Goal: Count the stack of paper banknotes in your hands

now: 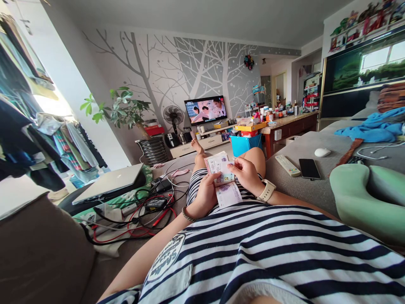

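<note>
My left hand [205, 195] is closed around a small stack of banknotes [225, 168], its thumb lying across their face. At the upper right edge of the stack, the thumb and fingers of my right hand [248, 175] pinch a note. A figure 5 shows on the front note. Below the stack, another purple banknote [229, 196] rests on the striped clothing [253, 236] over my lap. Under my hands, the fingers behind the notes are hidden. A pale watch [266, 190] is on my right wrist and a beaded bracelet [186, 214] on my left.
Left of me lie a laptop [109, 182] and tangled cables [136, 221]. On the sofa to the right are a remote control [287, 165], a phone [309, 169], a white mouse [322, 152] and a green neck pillow [354, 198]. A television [206, 110] stands ahead.
</note>
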`<action>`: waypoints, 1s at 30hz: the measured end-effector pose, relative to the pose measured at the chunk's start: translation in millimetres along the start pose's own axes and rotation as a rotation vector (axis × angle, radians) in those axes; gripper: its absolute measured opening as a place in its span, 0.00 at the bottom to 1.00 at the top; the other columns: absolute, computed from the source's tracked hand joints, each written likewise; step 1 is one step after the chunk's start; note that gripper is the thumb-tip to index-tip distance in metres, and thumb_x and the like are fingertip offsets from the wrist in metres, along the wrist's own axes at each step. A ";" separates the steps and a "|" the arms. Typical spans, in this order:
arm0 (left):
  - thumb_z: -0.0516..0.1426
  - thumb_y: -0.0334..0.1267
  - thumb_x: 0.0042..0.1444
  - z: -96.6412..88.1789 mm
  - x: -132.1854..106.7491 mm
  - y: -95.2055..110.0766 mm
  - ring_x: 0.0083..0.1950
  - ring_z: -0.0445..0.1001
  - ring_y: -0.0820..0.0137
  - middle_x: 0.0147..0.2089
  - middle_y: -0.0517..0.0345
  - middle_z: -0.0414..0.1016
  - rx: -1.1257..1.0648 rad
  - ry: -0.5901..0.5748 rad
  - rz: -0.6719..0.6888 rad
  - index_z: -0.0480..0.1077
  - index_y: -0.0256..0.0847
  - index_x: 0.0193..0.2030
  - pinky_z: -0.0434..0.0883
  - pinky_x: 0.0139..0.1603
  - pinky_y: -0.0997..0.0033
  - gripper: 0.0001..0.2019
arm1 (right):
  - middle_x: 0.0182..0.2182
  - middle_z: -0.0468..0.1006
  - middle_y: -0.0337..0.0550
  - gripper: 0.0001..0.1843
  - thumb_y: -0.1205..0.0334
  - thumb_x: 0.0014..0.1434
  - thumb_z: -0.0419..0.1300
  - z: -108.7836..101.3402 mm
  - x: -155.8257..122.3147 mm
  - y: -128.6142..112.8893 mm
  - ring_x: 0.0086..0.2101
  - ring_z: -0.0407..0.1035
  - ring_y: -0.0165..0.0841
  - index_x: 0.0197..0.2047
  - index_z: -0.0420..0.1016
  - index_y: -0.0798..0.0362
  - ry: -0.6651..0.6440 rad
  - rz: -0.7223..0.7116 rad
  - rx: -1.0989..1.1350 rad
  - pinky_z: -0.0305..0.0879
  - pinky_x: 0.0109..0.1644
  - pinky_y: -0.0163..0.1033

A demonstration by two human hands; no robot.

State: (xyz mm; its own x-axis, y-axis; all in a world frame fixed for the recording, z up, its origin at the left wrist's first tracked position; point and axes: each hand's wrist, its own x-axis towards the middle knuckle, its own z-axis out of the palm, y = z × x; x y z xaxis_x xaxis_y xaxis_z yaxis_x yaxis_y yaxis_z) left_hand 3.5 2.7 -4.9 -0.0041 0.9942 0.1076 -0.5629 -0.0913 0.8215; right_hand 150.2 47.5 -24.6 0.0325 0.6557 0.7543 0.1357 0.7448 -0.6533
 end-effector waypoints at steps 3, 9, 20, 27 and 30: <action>0.61 0.28 0.54 1.9 -1.3 1.2 0.48 0.87 0.54 0.45 0.48 0.87 -0.002 0.000 -0.017 0.76 0.36 0.60 0.84 0.53 0.54 0.24 | 0.21 0.66 0.34 0.27 0.37 0.63 0.64 -0.5 -0.1 -1.4 0.26 0.60 0.31 0.27 0.63 0.49 0.008 -0.013 -0.010 0.55 0.33 0.37; 0.56 0.37 0.65 4.9 -1.5 4.1 0.50 0.87 0.52 0.49 0.44 0.87 -0.059 -0.010 -0.096 0.73 0.37 0.66 0.83 0.55 0.50 0.23 | 0.22 0.68 0.35 0.27 0.35 0.64 0.63 -2.1 -3.5 -9.0 0.26 0.62 0.32 0.28 0.64 0.48 0.015 -0.062 0.019 0.57 0.32 0.37; 0.53 0.35 0.66 9.9 -2.7 4.4 0.54 0.86 0.50 0.49 0.46 0.88 -0.032 -0.031 -0.084 0.76 0.34 0.63 0.82 0.57 0.52 0.22 | 0.22 0.69 0.37 0.25 0.37 0.69 0.58 -4.6 -6.6 -17.1 0.26 0.64 0.34 0.30 0.67 0.48 -0.058 -0.105 0.073 0.58 0.31 0.38; 0.54 0.36 0.66 10.5 -3.8 5.3 0.54 0.86 0.50 0.52 0.46 0.87 -0.028 -0.009 -0.074 0.74 0.38 0.66 0.83 0.55 0.50 0.23 | 0.21 0.68 0.38 0.25 0.36 0.70 0.57 -4.3 -6.8 -16.8 0.26 0.65 0.35 0.32 0.71 0.48 -0.062 -0.094 0.064 0.61 0.30 0.38; 0.53 0.36 0.67 9.7 -2.6 4.5 0.55 0.85 0.51 0.52 0.47 0.87 -0.035 -0.002 -0.078 0.75 0.40 0.65 0.84 0.54 0.52 0.22 | 0.22 0.70 0.38 0.25 0.37 0.70 0.57 -3.9 -6.8 -15.6 0.26 0.66 0.35 0.33 0.72 0.49 -0.058 -0.097 0.067 0.61 0.31 0.38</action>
State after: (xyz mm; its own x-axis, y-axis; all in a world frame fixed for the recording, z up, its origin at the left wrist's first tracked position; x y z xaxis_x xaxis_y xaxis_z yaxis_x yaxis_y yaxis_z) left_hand 9.0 -0.8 3.9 0.0425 0.9981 0.0450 -0.5898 -0.0113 0.8075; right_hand 151.7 31.0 -19.3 -0.0356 0.5844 0.8107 0.0693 0.8107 -0.5814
